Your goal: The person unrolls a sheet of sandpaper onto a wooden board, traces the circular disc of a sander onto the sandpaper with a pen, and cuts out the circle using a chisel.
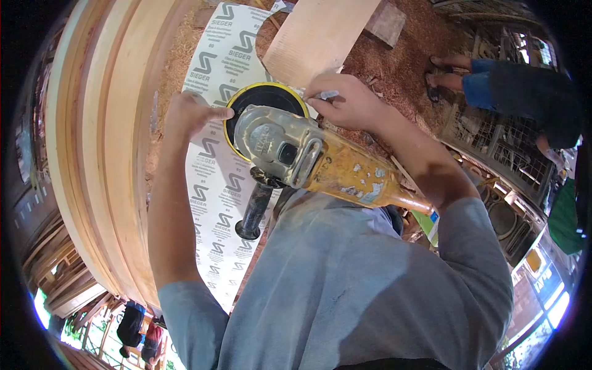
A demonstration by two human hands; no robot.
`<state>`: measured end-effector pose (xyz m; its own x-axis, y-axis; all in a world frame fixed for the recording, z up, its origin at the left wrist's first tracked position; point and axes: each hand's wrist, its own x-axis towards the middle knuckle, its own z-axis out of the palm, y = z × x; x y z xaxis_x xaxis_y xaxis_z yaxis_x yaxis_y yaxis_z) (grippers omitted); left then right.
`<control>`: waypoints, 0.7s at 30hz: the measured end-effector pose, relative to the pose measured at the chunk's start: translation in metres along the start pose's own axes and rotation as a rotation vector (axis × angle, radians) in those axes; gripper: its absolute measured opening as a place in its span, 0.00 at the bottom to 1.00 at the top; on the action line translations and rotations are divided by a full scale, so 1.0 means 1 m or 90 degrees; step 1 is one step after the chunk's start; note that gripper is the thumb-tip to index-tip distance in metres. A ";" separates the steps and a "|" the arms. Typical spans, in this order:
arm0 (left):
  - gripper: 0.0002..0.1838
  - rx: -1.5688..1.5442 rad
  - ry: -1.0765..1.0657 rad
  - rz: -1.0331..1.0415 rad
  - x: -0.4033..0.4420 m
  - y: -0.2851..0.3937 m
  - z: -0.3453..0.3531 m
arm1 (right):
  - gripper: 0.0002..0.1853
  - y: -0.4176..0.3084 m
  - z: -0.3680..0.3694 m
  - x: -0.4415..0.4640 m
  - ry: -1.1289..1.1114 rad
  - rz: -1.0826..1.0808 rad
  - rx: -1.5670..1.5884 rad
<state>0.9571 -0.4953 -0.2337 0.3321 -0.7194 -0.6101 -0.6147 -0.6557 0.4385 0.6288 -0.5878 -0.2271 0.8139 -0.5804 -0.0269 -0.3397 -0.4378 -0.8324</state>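
While the right hand [348,102] pinches a pen [328,95] tightly, keep the disc [271,94] still. Press the left hand's [186,113] thumb steadily; its other fingers' opening is unclear.

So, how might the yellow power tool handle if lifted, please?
The yellow power tool likely feels nose-heavy, given its bulky metal head. Its hard casing should stay stiff. The jutting side handle might make it tip if pushed.

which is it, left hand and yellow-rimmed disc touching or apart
Touching. The head view shows the left hand with its thumb tip laid over the edge of the yellow-rimmed disc, no gap between them.
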 end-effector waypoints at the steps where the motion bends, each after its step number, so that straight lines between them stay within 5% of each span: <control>1: 0.24 0.001 -0.001 0.001 -0.002 0.003 -0.001 | 0.09 -0.001 0.000 -0.004 -0.004 -0.009 0.013; 14: 0.29 -0.062 -0.024 0.023 0.000 -0.001 0.004 | 0.09 0.015 0.000 -0.018 -0.051 -0.120 -0.028; 21: 0.23 -0.107 0.007 0.037 -0.005 0.003 0.012 | 0.08 0.030 -0.003 -0.029 0.066 -0.135 0.112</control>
<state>0.9448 -0.4909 -0.2367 0.3081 -0.7587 -0.5739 -0.5047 -0.6417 0.5775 0.5933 -0.5864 -0.2498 0.8022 -0.5601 0.2068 -0.0731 -0.4359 -0.8970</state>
